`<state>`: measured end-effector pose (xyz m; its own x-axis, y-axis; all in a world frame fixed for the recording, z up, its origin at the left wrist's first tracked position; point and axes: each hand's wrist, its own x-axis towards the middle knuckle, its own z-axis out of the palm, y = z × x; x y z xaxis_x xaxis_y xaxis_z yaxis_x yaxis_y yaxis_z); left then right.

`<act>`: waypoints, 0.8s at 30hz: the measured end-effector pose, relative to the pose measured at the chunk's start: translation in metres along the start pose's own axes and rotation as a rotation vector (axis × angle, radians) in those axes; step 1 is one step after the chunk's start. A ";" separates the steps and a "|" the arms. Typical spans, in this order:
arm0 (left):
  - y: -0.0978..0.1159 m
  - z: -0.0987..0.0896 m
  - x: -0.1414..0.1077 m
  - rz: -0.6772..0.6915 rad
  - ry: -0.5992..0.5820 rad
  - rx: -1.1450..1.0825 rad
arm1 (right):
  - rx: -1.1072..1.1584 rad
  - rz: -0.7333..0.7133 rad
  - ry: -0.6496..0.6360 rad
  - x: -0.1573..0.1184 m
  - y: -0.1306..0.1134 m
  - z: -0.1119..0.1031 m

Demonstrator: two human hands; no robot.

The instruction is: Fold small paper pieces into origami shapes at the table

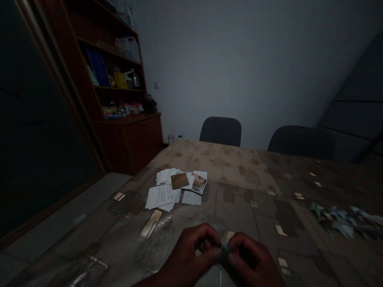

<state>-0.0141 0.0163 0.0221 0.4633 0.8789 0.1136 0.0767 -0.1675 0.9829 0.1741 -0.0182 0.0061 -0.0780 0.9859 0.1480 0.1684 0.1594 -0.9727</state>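
Note:
Close to the table's near edge, my left hand [196, 255] and my right hand [254, 257] meet fingertip to fingertip. Between them they pinch a small dark green piece [225, 250], mostly covered by the fingers; its kind is too dim and small to make out. Both hands have their thumbs and index fingers closed on it. Off to the right lies a loose heap of crumpled or folded greenish and pale pieces [344, 221], perhaps paper. Ahead and to the left is a spread of white cards [161, 196], some printed with text, with a brown picture card [180, 181] on top.
The table [206, 155] wears a brown patterned cover. Clear crinkled plastic [77, 273] lies at the near left. Two dark chairs, one [221, 130] in the middle and another [299, 141] at right, stand behind the table. A wooden cabinet [140, 137] with filled shelves is at left.

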 end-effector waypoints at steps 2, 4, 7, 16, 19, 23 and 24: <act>0.001 0.000 0.000 0.034 0.002 0.040 | -0.043 -0.019 0.000 0.000 0.000 -0.001; 0.003 0.000 0.000 0.078 0.011 0.090 | -0.090 -0.036 -0.016 0.000 0.001 -0.002; 0.005 0.001 0.000 0.137 0.030 0.158 | -0.139 -0.058 -0.008 0.001 0.003 -0.002; 0.001 0.002 0.001 0.122 0.073 0.282 | -0.170 -0.085 -0.028 0.003 0.005 -0.002; 0.001 0.003 0.002 0.133 0.068 0.325 | -0.149 -0.073 0.000 0.002 0.005 -0.001; 0.000 0.004 0.002 0.136 0.077 0.363 | -0.174 -0.105 0.006 0.001 0.003 0.001; -0.001 0.004 0.002 0.140 0.080 0.367 | -0.188 -0.125 0.011 0.001 0.002 0.000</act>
<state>-0.0095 0.0162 0.0212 0.4225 0.8659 0.2678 0.3350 -0.4238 0.8415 0.1740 -0.0166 0.0046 -0.0996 0.9581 0.2686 0.3382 0.2864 -0.8964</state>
